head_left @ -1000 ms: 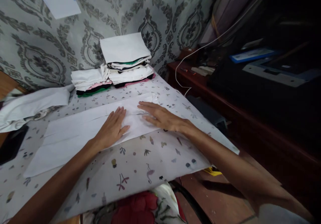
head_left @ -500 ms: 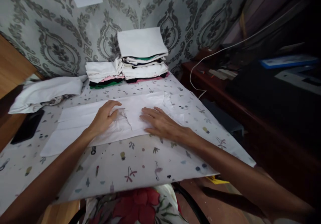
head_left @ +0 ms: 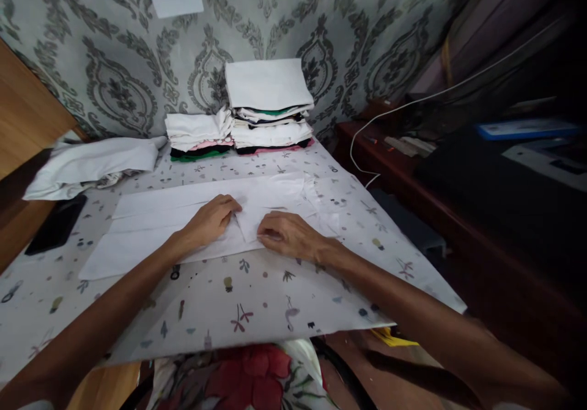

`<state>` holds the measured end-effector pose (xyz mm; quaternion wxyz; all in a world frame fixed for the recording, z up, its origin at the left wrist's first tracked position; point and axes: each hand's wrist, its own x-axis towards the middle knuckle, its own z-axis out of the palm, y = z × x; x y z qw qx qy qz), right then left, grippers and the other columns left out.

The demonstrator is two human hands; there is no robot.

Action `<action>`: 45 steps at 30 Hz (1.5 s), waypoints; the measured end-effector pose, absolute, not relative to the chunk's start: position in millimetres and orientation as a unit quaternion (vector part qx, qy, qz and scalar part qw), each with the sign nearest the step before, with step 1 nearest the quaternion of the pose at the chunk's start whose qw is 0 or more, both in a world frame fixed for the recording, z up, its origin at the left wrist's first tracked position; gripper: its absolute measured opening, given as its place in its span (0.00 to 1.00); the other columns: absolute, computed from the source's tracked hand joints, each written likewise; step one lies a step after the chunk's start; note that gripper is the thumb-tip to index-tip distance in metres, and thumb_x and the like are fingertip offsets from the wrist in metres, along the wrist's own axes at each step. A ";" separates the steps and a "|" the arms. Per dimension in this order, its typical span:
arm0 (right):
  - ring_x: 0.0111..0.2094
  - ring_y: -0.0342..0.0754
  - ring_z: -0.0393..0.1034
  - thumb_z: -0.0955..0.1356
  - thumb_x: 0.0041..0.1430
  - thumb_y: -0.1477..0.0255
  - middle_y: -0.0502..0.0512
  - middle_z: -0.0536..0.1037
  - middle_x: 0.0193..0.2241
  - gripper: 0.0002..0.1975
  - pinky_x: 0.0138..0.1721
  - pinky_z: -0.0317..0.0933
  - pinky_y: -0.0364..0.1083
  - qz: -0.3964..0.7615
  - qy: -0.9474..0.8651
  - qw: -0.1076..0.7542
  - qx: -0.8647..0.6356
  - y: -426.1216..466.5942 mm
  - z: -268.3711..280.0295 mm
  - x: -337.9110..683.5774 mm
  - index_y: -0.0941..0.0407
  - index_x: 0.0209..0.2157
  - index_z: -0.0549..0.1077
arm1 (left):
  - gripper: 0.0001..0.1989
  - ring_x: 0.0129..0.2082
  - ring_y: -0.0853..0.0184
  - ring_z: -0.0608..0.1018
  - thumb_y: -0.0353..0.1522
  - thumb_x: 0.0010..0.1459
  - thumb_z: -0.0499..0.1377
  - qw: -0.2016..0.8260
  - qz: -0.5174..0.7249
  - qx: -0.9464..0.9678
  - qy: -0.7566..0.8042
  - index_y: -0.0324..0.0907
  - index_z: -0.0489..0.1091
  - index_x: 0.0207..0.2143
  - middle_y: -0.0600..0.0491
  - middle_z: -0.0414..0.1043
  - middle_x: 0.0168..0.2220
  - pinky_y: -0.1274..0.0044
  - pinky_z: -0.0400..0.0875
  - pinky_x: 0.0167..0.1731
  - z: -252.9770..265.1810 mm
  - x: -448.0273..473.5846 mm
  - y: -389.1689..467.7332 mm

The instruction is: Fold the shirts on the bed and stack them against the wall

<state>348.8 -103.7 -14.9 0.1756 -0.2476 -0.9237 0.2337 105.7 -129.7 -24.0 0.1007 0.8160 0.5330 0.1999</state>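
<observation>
A white garment (head_left: pixel 151 229) lies folded in a long strip across the patterned tablecloth, with its gathered end to the right. My left hand (head_left: pixel 214 217) rests on its middle, thumb and fingers pinched at a fold in the cloth. Just to the right, my right hand (head_left: pixel 287 234) has its fingers curled and closed on the garment near the front edge. A short crease runs between the two hands. Part of the cloth is hidden under my palms and fingers.
Two stacks of folded clothes, one tall (head_left: pixel 270 85) and one low (head_left: pixel 197 131), stand against the wall. At the left are a crumpled white cloth (head_left: pixel 101 159) and a black phone (head_left: pixel 57 223). A white cable (head_left: pixel 403 92) hangs over the dark red desk (head_left: pixel 389 165).
My left hand has moved slightly right and closed on the cloth. My right hand has gone from flat, spread fingers to a pinch. The camera view has shifted a little.
</observation>
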 end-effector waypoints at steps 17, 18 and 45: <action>0.70 0.54 0.45 0.52 0.72 0.63 0.67 0.57 0.68 0.29 0.68 0.45 0.60 0.053 -0.933 0.096 -0.342 -73.6 -58.6 319.9 0.64 0.67 0.57 | 0.38 0.72 0.61 0.45 0.53 0.68 0.35 0.098 0.076 0.811 0.572 0.40 0.45 0.71 0.44 0.40 0.73 0.63 0.39 0.69 -50.6 117.8 -118.1; 0.70 0.54 0.46 0.52 0.72 0.63 0.67 0.57 0.68 0.29 0.68 0.46 0.60 0.047 -0.934 0.097 -0.340 -73.6 -59.1 320.6 0.64 0.66 0.58 | 0.38 0.72 0.62 0.45 0.53 0.68 0.35 0.106 0.080 0.810 0.572 0.41 0.44 0.71 0.45 0.40 0.73 0.63 0.39 0.69 -48.8 115.9 -119.4; 0.69 0.56 0.50 0.51 0.71 0.56 0.64 0.59 0.67 0.32 0.67 0.49 0.61 0.060 -0.954 0.079 -0.284 -66.4 -40.9 271.7 0.58 0.67 0.58 | 0.33 0.71 0.54 0.49 0.48 0.67 0.41 0.053 0.079 0.576 0.812 0.38 0.53 0.67 0.40 0.47 0.71 0.53 0.46 0.65 -47.3 -85.1 -190.1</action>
